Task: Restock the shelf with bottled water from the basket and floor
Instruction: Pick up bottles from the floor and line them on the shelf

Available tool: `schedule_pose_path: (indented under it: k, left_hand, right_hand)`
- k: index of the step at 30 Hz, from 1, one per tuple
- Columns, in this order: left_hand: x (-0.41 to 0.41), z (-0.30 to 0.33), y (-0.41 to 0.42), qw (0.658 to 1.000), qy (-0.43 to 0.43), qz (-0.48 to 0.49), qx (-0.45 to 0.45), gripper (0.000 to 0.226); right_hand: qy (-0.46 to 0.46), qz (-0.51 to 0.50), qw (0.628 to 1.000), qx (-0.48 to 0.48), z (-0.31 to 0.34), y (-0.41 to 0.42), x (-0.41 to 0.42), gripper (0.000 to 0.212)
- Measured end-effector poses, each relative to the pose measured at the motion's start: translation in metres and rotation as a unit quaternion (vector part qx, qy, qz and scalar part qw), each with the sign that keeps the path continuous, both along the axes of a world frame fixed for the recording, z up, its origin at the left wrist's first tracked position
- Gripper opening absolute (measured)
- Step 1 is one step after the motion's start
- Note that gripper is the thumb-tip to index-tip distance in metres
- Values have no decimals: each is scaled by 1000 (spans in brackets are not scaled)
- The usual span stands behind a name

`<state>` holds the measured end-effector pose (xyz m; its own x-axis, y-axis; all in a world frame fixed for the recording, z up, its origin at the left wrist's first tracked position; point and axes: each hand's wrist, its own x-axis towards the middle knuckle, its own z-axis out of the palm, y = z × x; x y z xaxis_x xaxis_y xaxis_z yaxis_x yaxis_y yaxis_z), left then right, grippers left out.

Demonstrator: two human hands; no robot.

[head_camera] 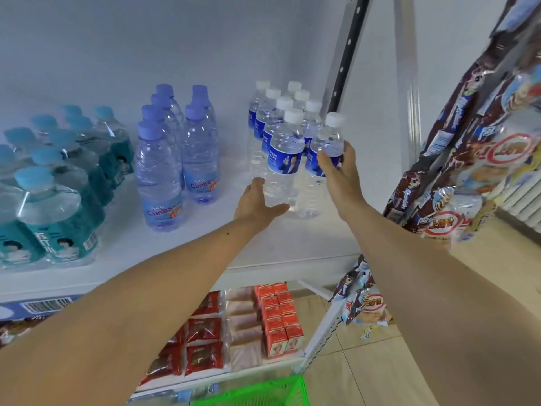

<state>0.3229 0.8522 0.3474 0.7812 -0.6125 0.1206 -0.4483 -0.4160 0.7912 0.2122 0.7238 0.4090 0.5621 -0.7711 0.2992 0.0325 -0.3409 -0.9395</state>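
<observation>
Bright, even, cool light fills the view, with only faint shadows on the white shelf (292,238). Wide-angle distortion bends the edges, and the hanging snack packets (474,159) at right are motion-blurred.

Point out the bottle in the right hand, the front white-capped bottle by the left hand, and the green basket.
bottle in the right hand (329,139), head view, clear shoulder.
front white-capped bottle (282,159), head view, label.
green basket (257,389), head view, rim.
</observation>
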Motion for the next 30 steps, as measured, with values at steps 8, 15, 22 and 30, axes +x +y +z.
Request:
schedule_pose_path:
  k: [8, 15, 22, 30]
  left_hand:
    - [2, -2, -4, 999, -31, 21, 24, 65]
    - [2, -3, -9, 997, -50, 37, 53, 66]
    - [1, -7, -10, 996, -61, 40, 47, 67]
    - [-3, -6, -3, 996, -56, 33, 54, 67]
  right_hand:
    - [181, -59, 980, -49, -62, 5, -4, 78]
    - [219, -72, 970, -82, -69, -4, 8, 72]
    - [219, -49, 970, -92, -66, -5, 11, 69]
    - [215, -49, 973, -75, -66, 2, 4, 74]
